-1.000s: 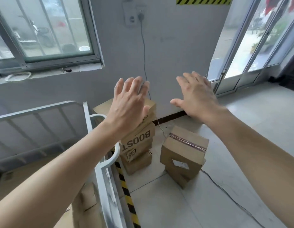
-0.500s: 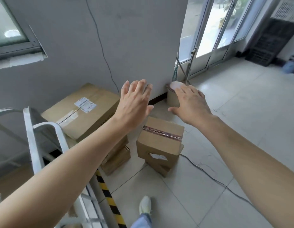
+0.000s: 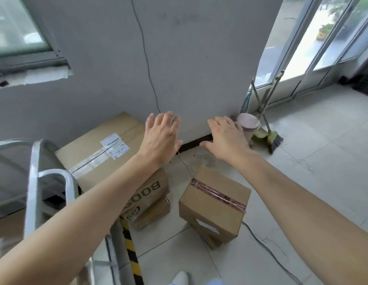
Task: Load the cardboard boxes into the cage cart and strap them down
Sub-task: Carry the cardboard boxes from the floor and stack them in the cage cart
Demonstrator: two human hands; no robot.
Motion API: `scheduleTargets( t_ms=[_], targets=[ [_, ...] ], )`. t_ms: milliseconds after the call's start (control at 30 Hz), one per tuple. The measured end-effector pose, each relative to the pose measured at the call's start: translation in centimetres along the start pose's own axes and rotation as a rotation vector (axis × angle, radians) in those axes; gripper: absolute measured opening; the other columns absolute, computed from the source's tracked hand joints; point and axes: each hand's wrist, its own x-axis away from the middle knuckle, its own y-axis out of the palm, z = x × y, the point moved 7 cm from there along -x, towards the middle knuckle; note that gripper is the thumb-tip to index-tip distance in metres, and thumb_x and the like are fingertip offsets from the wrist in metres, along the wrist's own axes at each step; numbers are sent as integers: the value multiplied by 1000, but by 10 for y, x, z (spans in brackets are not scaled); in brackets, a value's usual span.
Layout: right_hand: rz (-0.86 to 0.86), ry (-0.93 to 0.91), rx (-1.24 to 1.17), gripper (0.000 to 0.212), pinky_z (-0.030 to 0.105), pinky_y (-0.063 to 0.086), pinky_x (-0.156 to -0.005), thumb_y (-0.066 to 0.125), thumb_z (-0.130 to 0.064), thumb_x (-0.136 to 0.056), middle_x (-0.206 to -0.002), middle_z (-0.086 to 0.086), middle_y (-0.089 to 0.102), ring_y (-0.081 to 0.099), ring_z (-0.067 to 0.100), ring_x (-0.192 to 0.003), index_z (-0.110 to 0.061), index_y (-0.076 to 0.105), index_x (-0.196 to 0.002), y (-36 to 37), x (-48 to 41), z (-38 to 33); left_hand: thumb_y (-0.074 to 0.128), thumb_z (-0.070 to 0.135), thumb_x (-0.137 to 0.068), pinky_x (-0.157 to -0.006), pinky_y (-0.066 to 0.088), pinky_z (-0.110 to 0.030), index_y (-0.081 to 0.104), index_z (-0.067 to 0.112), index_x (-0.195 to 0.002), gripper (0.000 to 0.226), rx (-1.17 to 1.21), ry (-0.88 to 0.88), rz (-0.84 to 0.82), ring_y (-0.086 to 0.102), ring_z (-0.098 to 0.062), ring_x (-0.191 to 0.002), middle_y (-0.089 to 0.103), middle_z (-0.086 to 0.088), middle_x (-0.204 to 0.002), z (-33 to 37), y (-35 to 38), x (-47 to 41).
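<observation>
Both hands are being held out above the boxes, the left hand [image 3: 161, 138] and the right hand [image 3: 227, 138] with fingers [image 3: 218, 122] straight and spread wide, nothing being gripped. The small box [image 3: 216, 204] is lying on the floor [image 3: 302, 182] below and between the hands, and it is seemingly being propped at a tilt on a flatter carton, its top being sealed by a strip of reddish tape. It is being judged light and stiff, best taken by two opposite sides with the palms pressing inward and the fingertips being hooked under the bottom edges. The tape is not being counted on as a hold, and the tilted seat could be letting the box slide. To its left, against the wall [image 3: 199, 68], the big box [image 3: 100, 153] is apparently being carried on the BOOST box [image 3: 150, 192] and a smaller one. It is being judged bulkier and heavier, and support from beneath both ends is being called for. The cart [image 3: 34, 182] is being seen at the left edge, just beside that stack. The floor is being taken for smooth pale tile, over which cardboard would be sliding easily. A cable [image 3: 267, 247] is being trailed down the wall and past the small box, so a snag is being risked. A pink bin [image 3: 249, 125] and a broom [image 3: 274, 138] are being kept in the corner by the glass doors [image 3: 323, 38]
</observation>
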Motion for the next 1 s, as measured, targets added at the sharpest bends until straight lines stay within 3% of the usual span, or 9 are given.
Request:
scheduleTargets(
  t_ms=[267, 533, 800, 900, 1000],
  targets=[
    [-107, -325, -51, 59, 40, 28, -111, 53, -45, -93, -142, 8, 43, 34, 26, -135, -11, 39, -138, 20, -91, -71, 60, 34, -89, -111, 16, -40, 43, 9, -134, 55, -66, -540, -89, 35, -30, -130, 37, -11, -142, -122, 12, 40],
    [-257, -470, -42, 64, 40, 31, -110, 55, -47, -92, -144, 9, 42, 35, 27, -135, -10, 37, -140, 84, -147, -131, 56, 37, -92, -102, 31, -40, 40, 8, -135, 54, -8, -985, -200, 41, -30, -124, 39, -10, -136, -184, 55, 105],
    [-338, -429, -56, 66, 42, 36, -106, 58, -48, -90, -143, 9, 43, 40, 29, -132, -9, 38, -139, 155, -205, -177, 57, 41, -91, -102, 38, -40, 36, 5, -136, 61, 151, -1218, -286, 39, -30, -127, 35, -14, -139, -253, 133, 127],
    [-401, -366, -88, 71, 43, 36, -105, 60, -49, -88, -145, 10, 40, 38, 30, -133, -9, 35, -141, 183, -227, -185, 55, 45, -91, -104, 32, -39, 34, 6, -136, 63, 128, -1279, -318, 38, -29, -128, 37, -14, -140, -279, 157, 129],
    [-459, -289, -130, 77, 46, 36, -106, 60, -50, -87, -149, 12, 32, 35, 32, -135, -9, 28, -144, 206, -245, -190, 50, 50, -92, -108, 23, -43, 25, 4, -142, 73, 68, -1343, -404, 32, -32, -135, 27, -20, -149, -301, 173, 125]
  ],
)
